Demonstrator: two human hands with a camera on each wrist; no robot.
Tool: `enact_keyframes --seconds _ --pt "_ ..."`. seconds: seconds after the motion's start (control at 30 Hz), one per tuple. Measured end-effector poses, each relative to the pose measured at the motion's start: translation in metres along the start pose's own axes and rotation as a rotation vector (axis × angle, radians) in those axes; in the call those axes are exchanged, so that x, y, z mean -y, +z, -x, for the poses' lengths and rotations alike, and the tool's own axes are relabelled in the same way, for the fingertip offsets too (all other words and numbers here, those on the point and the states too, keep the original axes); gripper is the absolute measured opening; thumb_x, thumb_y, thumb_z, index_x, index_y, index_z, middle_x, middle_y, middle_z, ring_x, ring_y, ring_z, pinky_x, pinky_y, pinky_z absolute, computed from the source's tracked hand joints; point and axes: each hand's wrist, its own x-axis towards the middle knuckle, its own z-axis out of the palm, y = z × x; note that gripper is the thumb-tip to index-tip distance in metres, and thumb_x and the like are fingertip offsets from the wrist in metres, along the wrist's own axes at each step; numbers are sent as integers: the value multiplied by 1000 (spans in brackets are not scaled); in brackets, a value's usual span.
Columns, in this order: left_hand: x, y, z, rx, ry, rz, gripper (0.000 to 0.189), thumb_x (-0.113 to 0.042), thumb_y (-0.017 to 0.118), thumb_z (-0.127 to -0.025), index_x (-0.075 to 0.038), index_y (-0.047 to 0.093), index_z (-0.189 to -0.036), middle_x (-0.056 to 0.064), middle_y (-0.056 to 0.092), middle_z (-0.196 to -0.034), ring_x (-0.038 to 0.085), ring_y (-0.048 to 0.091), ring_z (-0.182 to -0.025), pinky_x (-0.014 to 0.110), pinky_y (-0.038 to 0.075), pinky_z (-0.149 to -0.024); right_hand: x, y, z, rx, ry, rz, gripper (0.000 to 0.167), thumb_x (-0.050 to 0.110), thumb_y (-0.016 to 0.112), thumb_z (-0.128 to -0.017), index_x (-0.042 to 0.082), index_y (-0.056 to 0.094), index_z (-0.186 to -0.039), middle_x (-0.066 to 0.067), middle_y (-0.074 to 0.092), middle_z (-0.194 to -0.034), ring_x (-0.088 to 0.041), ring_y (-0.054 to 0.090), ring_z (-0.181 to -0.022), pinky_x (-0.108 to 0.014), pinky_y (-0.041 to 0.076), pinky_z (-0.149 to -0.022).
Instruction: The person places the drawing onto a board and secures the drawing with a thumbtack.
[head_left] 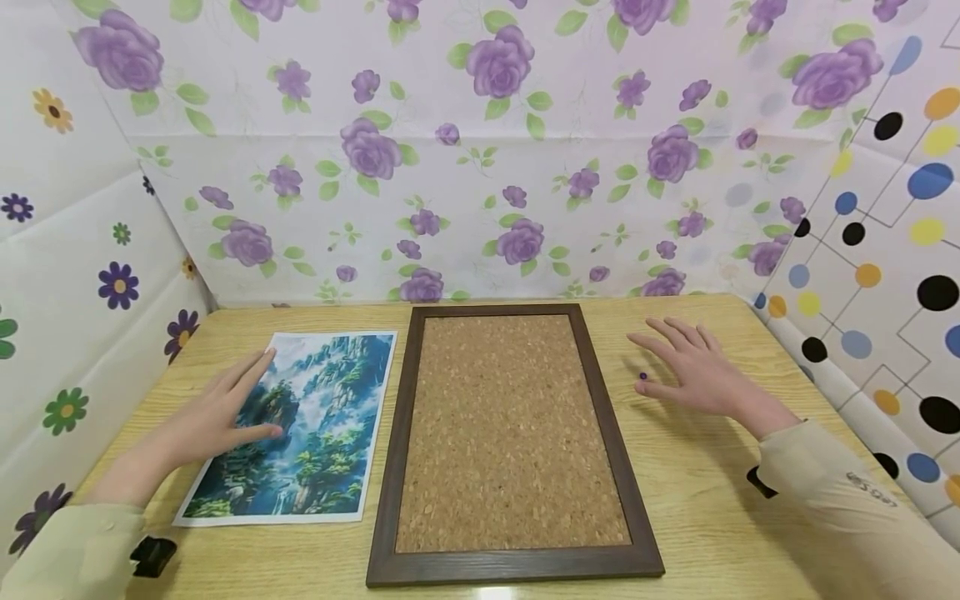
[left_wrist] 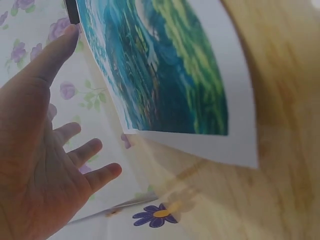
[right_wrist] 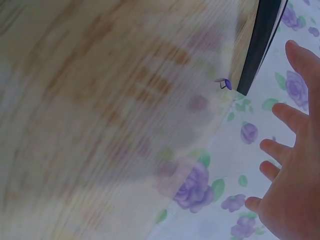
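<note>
Centrally, on the wooden desk (head_left: pixel 697 525), a dark-framed cork board (head_left: pixel 510 433) is laid flat, and a printed mountain landscape (head_left: pixel 337 417) is placed just beside it on the left. Over the print's left part the left hand (head_left: pixel 206 421) is held with fingers extended and thumb apart, while the right hand (head_left: pixel 697 375) is spread right of the board; nothing is gripped by either. Near the right thumb, a small purple pin-like piece (head_left: pixel 642 376) is seen on the desk.
</note>
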Motion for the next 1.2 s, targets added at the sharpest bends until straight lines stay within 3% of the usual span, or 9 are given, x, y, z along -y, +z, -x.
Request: enact_keyframes --seconds 0.33,0.5,0.7,0.97,1.2 --pt "9 4 5 17 -67 35 113 -44 75 -86 -13 -3 -161 34 14 -159 60 21 -139 77 26 -102 -1 4 1 1 -11 -17 76 57 63 -91 23 36 -154 -18 22 -163 -46 16 -148 -73 11 -112" --pt "13 4 9 43 -101 68 110 -40 74 -87 -4 1 -160 40 18 -154 63 24 -136 77 28 -100 -2 6 0 0 -23 -18 77 56 64 -90 22 37 -153 -18 23 -162 -47 16 -148 -73 11 -112" --pt "15 4 11 61 -156 125 104 -39 74 -88 2 8 -158 40 29 -147 60 41 -125 73 41 -90 -1 6 -2 -11 -27 -20 76 55 65 -90 20 38 -152 -19 24 -162 -47 17 -147 -72 13 -111" --pt "18 9 12 54 -163 124 107 -38 77 -85 8 11 -155 41 39 -137 58 48 -119 68 45 -88 -1 7 -4 -11 -30 -33 76 54 65 -90 19 40 -152 -19 24 -161 -48 18 -147 -72 13 -111" --pt "18 12 13 50 -179 98 108 -36 79 -82 13 14 -153 40 45 -132 55 51 -115 65 47 -87 -2 12 -6 -39 -40 -35 73 50 68 -90 16 43 -150 -21 29 -159 -48 26 -143 -71 21 -110"
